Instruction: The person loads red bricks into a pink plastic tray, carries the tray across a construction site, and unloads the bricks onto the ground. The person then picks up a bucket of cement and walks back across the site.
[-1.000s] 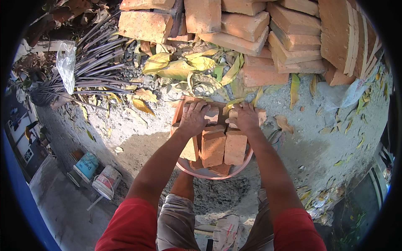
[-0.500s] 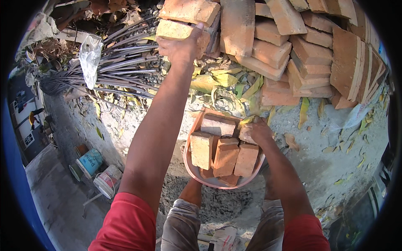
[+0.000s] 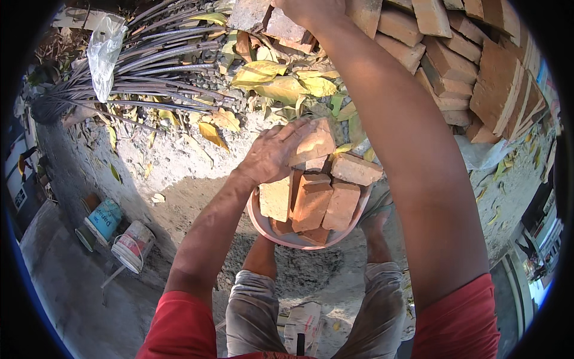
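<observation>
A rectangular orange clay brick (image 3: 315,143) sits at the far edge of a pink-rimmed basin (image 3: 281,240), tilted above the other bricks (image 3: 314,203) heaped there. The person's left hand (image 3: 272,154) grips it from the left side, fingers extended close together along its upper edge; the thumb cannot be made out clearly. The right hand (image 3: 314,8) is at the top edge of the view, among the loose bricks (image 3: 287,27) there; it is cut off, so its fingers cannot be judged.

The right forearm crosses in front of the brick stack (image 3: 451,63), hiding part of it. Yellow leaves (image 3: 281,88) litter the ground between basin and stack. Farther left lies a bundle of thin metal rods (image 3: 161,81), with a clear plastic bag (image 3: 104,57) on top. A blue bucket (image 3: 103,220) and a whitish bucket (image 3: 133,245) stand lower left, well apart from the basin. Dark, rough wet-looking mix (image 3: 305,269) spreads between the person's legs.
</observation>
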Tool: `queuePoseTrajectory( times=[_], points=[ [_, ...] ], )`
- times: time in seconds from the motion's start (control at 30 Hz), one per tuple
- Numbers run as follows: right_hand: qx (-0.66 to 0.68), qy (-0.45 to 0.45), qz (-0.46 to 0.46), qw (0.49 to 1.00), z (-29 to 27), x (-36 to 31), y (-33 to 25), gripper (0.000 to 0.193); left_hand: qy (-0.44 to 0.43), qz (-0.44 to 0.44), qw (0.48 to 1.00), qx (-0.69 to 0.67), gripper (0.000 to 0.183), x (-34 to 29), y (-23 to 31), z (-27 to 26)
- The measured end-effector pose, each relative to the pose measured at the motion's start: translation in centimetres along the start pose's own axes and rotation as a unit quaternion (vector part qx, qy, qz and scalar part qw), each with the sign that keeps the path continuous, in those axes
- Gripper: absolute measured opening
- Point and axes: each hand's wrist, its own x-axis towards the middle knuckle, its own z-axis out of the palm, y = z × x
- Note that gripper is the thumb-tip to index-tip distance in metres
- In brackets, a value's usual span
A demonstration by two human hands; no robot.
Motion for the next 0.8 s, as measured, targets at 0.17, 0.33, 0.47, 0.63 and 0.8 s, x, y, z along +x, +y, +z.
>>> queuePoseTrajectory(
  times=[0.17, 0.33, 0.47, 0.63, 0.8],
  points=[
    [0.09, 0.039, -0.062, 0.993, -3.2, -14.6, 2.9, 0.087, -0.138, 0.143, 0.967, 0.161, 0.087, 3.7, -2.2, 6.7],
    [0.133, -0.152, 0.068, 0.977, -5.4, -33.6, 8.7, 0.096, -0.114, 0.044, 0.992, -0.037, 0.067, 2.1, -2.4, 5.1],
    [0.12, -0.206, 0.084, 0.967, -1.4, -43.4, 15.7, 0.098, 0.165, 0.016, 0.983, -0.084, 0.061, 3.1, -3.5, -0.7],
    [0.191, -0.321, 0.051, 0.926, 2.4, -46.3, 17.7, 0.103, 0.465, -0.094, 0.877, 0.069, 0.088, 13.1, -3.6, -13.9],
    [0.234, -0.069, 0.091, 0.965, -2.0, -29.7, 7.9, 0.087, 0.404, -0.135, 0.894, 0.136, 0.105, 18.1, -3.0, -11.8]
  ],
)
